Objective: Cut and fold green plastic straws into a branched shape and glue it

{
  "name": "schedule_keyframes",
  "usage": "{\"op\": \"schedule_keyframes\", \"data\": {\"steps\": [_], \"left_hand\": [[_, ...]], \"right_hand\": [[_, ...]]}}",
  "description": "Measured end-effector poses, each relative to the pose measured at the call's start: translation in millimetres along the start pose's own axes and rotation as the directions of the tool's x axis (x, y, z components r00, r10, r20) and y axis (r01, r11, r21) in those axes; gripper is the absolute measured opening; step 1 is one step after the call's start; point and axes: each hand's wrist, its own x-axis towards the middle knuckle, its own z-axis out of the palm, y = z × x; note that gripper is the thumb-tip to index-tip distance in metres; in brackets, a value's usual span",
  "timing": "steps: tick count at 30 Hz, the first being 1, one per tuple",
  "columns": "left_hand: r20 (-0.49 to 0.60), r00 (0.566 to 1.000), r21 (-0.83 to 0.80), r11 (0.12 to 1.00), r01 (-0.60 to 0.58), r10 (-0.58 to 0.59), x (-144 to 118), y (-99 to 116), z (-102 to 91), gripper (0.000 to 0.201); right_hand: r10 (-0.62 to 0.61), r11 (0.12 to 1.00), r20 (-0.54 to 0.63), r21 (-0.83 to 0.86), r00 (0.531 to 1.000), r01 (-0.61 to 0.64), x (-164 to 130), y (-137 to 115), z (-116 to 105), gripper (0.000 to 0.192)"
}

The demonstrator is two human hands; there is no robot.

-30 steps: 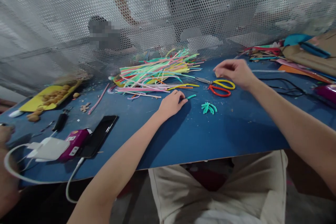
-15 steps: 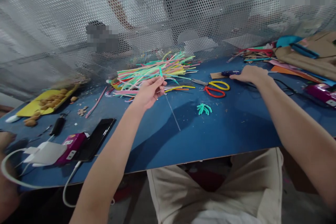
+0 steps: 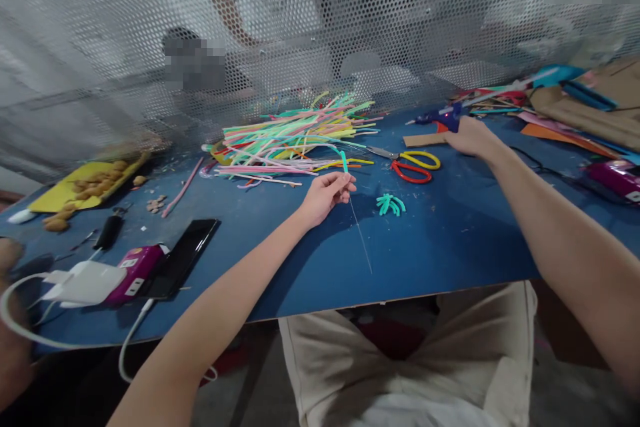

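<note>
My left hand (image 3: 327,199) pinches a green pipe cleaner (image 3: 345,161) over the middle of the table. A thin bare wire (image 3: 361,237) hangs below the fingers. Off to the right, my right hand (image 3: 474,139) grips a dark blue glue gun (image 3: 446,118), its nozzle pointing left and a pale glue stick projecting from its back. Beneath the gun lies a cardboard strip (image 3: 423,140). Scissors (image 3: 416,178) with red and yellow handles rest between my hands. A small bundle of bent green pipe cleaner pieces (image 3: 390,204) sits nearer to me.
A pile of coloured pipe cleaners (image 3: 295,137) lies at the back, before a perforated metal screen (image 3: 280,20). On the left are a phone (image 3: 187,257), a purple power strip (image 3: 137,273) and a yellow tray (image 3: 55,193). Cardboard (image 3: 555,107) is stacked at the right.
My left hand has moved right and toward me with the pipe cleaner and wire. My right hand has lifted the glue gun off the cardboard strip.
</note>
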Motion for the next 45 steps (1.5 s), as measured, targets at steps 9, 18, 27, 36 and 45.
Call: {"op": "schedule_keyframes", "data": {"steps": [9,18,27,36,45], "left_hand": [[0.032,0.999,-0.009,1.000,0.017,-0.016,5,-9,-6.0,0.040],[0.019,0.996,0.044,0.995,-0.090,0.089,-4,-8,-4.7,0.035],[0.035,0.988,0.174,0.973,-0.155,0.151,-12,-4,0.2,0.040],[-0.057,0.993,0.166,0.982,-0.089,0.100,-25,1,4.9,0.038],[-0.057,0.991,0.096,0.988,-0.118,0.124,-30,1,9.4,0.031]], "right_hand": [[-0.188,0.965,-0.160,0.156,0.969,0.213,-38,-97,-14,0.035],[-0.426,0.764,0.013,0.540,0.905,0.352,-70,-130,-11,0.035],[-0.513,0.659,0.085,0.677,0.854,0.328,-79,-137,4,0.030],[-0.592,0.707,0.313,0.644,0.743,0.293,-81,-133,8,0.025],[-0.605,0.712,0.195,0.568,0.772,0.414,-88,-141,4,0.029]]}}
